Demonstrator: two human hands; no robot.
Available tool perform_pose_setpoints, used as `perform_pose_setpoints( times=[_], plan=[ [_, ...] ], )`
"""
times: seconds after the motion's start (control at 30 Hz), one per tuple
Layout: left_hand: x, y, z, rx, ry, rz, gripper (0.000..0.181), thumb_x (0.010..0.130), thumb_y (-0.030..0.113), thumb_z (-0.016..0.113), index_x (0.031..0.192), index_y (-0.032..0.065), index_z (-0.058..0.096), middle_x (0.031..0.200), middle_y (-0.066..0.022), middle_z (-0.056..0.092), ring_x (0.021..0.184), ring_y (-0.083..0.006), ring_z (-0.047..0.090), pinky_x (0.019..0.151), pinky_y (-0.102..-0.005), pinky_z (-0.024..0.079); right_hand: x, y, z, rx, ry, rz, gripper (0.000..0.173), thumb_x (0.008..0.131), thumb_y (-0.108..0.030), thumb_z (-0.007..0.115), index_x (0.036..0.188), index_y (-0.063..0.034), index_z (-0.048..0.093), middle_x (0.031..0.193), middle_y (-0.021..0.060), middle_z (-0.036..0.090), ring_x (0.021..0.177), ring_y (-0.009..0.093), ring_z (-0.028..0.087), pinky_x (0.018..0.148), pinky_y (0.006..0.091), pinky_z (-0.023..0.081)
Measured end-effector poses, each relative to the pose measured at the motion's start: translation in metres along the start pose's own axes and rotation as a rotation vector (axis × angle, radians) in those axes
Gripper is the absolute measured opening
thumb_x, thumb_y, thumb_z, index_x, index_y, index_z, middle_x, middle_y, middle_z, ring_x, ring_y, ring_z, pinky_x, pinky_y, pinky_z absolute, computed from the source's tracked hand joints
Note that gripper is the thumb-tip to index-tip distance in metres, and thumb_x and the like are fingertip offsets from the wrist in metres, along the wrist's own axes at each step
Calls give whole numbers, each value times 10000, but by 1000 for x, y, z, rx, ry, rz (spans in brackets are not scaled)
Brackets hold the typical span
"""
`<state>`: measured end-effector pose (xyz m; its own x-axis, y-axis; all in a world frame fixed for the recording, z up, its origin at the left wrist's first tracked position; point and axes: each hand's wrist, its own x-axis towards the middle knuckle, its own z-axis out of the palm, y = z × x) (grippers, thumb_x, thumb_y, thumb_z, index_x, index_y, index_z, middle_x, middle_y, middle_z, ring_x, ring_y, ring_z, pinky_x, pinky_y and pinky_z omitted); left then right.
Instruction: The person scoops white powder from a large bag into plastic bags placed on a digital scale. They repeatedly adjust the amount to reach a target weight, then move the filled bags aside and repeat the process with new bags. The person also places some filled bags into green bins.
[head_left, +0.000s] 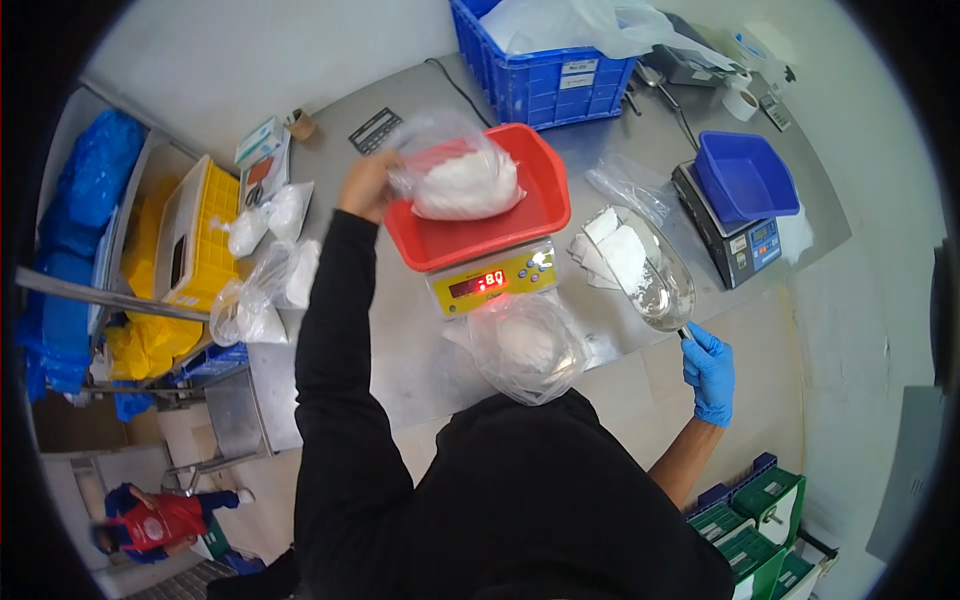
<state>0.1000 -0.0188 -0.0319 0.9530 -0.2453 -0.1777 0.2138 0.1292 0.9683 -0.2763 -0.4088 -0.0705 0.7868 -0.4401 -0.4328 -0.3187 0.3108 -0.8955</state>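
My left hand (367, 184), bare, grips the gathered top of a clear plastic bag of white powder (466, 187). The bag rests in a red plastic tray (487, 236) on a yellow-fronted digital scale (493, 279) with a lit display. In a blue glove, my right hand (706, 375) clasps the handle of a metal scoop (667, 274). Some white powder clings inside the scoop, whose tip overlaps a stack of white packets or sheets (592, 259). Close to my body, an open clear bag with white powder (525, 341) stands in front of the scale.
Several filled bags (262, 292) lie at the table's left. At the back stands a blue crate (562, 82) with plastic liners. A second scale (731, 232) carries a blue tray (746, 176). Yellow crates (199, 240) fill a left rack; a person in a red apron (154, 521) is beyond.
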Motion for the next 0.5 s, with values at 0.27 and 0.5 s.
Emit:
perform_pose_setpoints(
  times=[0.27,0.5],
  plan=[
    [-11,41,-52,647,187,62,704,798,640,597,1288,145,495,1149,-63,565,1028,-168,552,843,-362,423,-10,13,-21,27,80,11,392,816,-39,646,1193,51,587,600,-62,443,454,16,321,400,188,227],
    [-50,73,-42,604,91,53,639,910,551,496,1367,109,434,1203,-85,564,1114,-174,542,909,-335,409,-3,13,-24,-20,43,-14,345,855,-54,615,1189,29,589,565,-65,405,427,19,292,381,189,215]
  ],
)
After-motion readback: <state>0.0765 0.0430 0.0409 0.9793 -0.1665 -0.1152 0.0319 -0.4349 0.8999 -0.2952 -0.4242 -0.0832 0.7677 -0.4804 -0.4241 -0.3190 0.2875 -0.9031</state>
